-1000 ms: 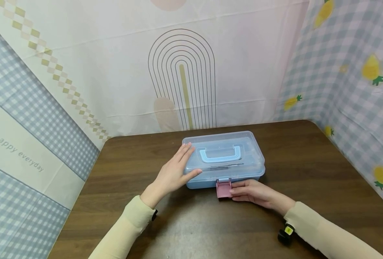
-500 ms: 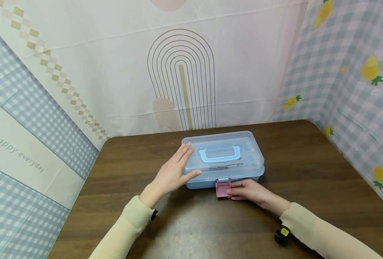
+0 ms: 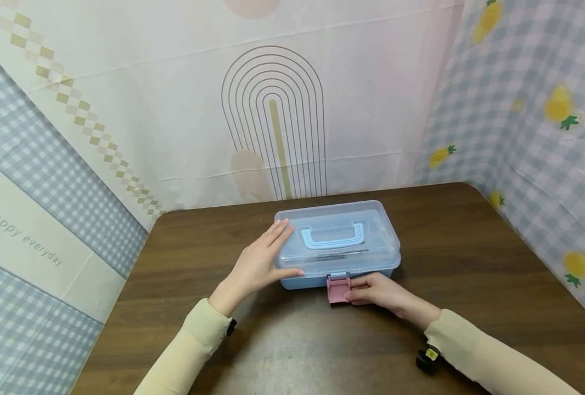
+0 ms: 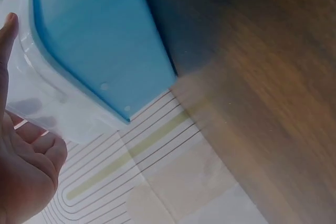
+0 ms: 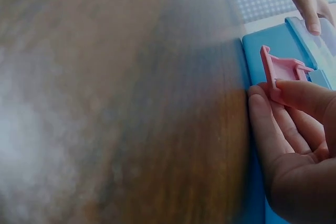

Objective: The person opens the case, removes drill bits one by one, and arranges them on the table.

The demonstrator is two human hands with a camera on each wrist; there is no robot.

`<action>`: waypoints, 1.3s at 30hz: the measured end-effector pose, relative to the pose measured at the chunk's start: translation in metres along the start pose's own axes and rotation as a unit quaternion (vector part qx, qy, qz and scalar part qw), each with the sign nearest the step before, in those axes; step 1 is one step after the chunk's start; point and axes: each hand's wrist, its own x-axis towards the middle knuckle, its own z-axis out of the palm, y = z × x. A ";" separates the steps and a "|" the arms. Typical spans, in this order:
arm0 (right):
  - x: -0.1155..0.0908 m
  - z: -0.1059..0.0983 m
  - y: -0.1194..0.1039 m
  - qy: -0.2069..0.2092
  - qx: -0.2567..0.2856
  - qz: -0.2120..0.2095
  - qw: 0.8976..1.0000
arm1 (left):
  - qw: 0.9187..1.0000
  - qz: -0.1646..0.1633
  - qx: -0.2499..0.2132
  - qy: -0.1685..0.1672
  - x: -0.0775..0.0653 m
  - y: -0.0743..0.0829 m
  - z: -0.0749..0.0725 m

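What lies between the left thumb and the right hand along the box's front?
In the head view: a stretch of box front, then the pink latch, pinched by the right hand.

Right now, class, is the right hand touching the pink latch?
Touching. The right wrist view shows the right hand pinching the pink latch, its thumb tip against the edge.

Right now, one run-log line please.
left hand: touching clear lid | right hand: pinching pink latch | latch: unfastened | blue storage box: lid down, on wooden table

Smooth plastic box [image 3: 341, 233], glossy wood-grain table [image 3: 292, 345], creased cloth backdrop [image 3: 371, 93].
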 end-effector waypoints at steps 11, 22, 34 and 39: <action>0.001 0.000 0.001 -0.003 -0.004 -0.009 1.000 | 0.997 -0.032 -0.065 0.014 0.011 -0.004 -0.015; 0.002 -0.001 0.002 -0.002 -0.015 -0.011 1.000 | 0.984 -0.077 -0.158 0.021 0.029 -0.007 -0.034; -0.002 -0.005 0.000 -0.021 -0.013 -0.020 1.000 | 0.970 -0.140 -0.199 0.032 0.043 -0.006 -0.042; -0.005 -0.006 -0.002 -0.027 -0.015 -0.019 0.999 | 0.958 -0.168 -0.231 0.028 0.047 -0.005 -0.046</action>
